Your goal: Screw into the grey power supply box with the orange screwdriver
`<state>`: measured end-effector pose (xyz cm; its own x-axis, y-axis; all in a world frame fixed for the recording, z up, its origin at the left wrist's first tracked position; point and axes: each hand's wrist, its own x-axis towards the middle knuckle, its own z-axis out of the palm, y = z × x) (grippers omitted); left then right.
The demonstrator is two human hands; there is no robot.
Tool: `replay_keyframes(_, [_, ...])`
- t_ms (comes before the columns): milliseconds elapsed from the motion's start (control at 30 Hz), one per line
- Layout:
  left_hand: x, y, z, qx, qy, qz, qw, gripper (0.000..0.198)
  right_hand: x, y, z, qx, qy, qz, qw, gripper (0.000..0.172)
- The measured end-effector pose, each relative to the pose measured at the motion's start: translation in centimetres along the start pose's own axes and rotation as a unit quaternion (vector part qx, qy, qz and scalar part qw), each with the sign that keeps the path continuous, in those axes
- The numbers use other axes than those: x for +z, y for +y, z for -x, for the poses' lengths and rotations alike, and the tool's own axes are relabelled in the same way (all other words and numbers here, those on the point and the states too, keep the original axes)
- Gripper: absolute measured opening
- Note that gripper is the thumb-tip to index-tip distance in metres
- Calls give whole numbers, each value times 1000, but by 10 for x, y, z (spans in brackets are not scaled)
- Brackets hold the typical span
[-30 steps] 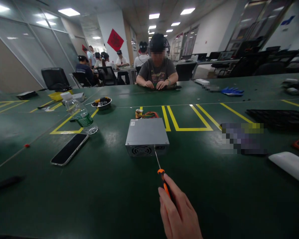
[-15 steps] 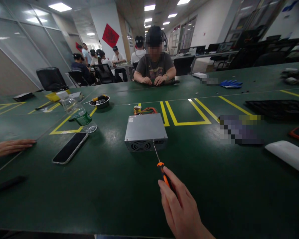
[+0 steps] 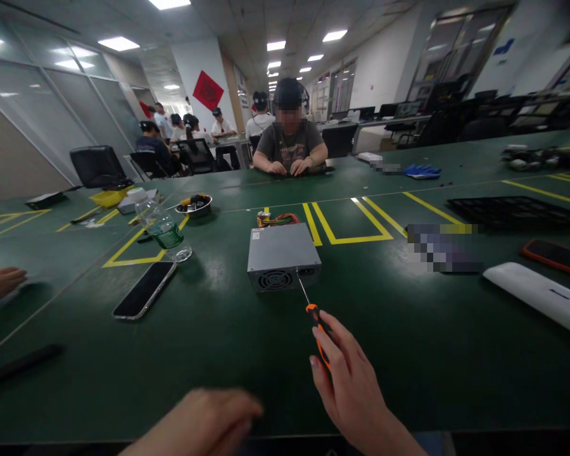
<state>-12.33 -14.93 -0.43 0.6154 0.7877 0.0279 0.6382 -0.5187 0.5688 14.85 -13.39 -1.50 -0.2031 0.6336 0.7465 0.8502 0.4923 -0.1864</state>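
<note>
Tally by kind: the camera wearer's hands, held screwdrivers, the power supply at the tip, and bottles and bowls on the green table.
Hands: 2 (left hand, right hand)
Held screwdriver: 1
Power supply: 1
Bottle: 1
Bowl: 1
Total: 6

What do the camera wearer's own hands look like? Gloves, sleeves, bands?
Both ungloved, no sleeves or cables in view. Right hand: slim fingers, no ring, watch or band visible. Left hand: motion-blurred, so small details can't be told.
</note>
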Motion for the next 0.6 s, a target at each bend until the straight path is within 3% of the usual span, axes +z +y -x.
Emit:
replay_keyframes(100, [-29, 25, -92, 13, 125, -80, 989, 32, 1, -3, 0, -9, -11, 39, 999, 32])
replay_keyframes(167, [-36, 36, -142, 30, 247, -186, 950, 37, 2, -6, 1, -16, -28, 65, 997, 32])
replay_keyframes(233, [-31, 39, -175, 49, 274, -253, 927, 43, 3, -8, 4, -28, -42, 95, 994, 32])
replay_keyframes(300, [-20, 33, -189, 45, 262, -280, 922, 45, 6, -9, 8, -46, -56, 125, 989, 34])
replay_keyframes(400, [-7, 21, -190, 27, 283, -287, 915, 45, 9, -10, 12, -53, -69, 153, 984, 36])
replay_keyframes(600, [-4, 13, -189, 37, 309, -269, 911, 41, 8, -13, 4, 43, -3, 90, 995, 30])
